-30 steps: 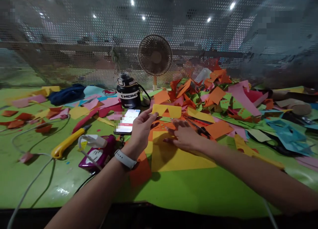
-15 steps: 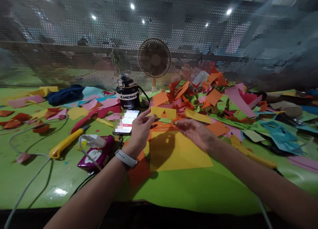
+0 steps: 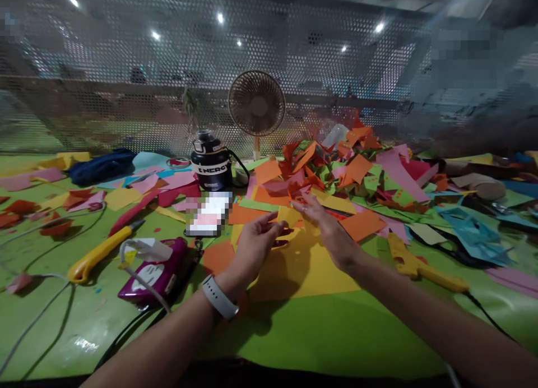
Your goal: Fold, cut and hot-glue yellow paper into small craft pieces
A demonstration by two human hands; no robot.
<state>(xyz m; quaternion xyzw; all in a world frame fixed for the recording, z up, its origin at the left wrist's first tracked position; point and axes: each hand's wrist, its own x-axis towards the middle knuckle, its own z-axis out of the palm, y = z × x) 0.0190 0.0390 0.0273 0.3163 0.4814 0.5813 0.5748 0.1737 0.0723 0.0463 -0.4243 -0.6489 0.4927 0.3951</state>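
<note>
My left hand (image 3: 258, 245) pinches a small yellow paper piece (image 3: 288, 214) between thumb and fingers, above a large yellow sheet (image 3: 306, 276) lying on the green table. My right hand (image 3: 325, 225) is just right of that piece, fingers stretched out and slightly apart, its palm turned toward the piece. Whether its fingertips touch the paper cannot be made out. Orange sheets (image 3: 218, 257) lie beside and behind the large yellow sheet.
A phone (image 3: 209, 213), black bottle (image 3: 211, 164) and fan (image 3: 256, 103) stand or lie ahead. Left are a yellow-handled knife (image 3: 98, 256) and purple box (image 3: 157, 273). Right are a yellow glue gun (image 3: 432, 270) and a heaped pile of paper scraps (image 3: 357, 166).
My left hand has moved right and nearer to me with the small yellow piece, which has turned. My right hand has tilted more upright beside it. The view has shifted slightly.
</note>
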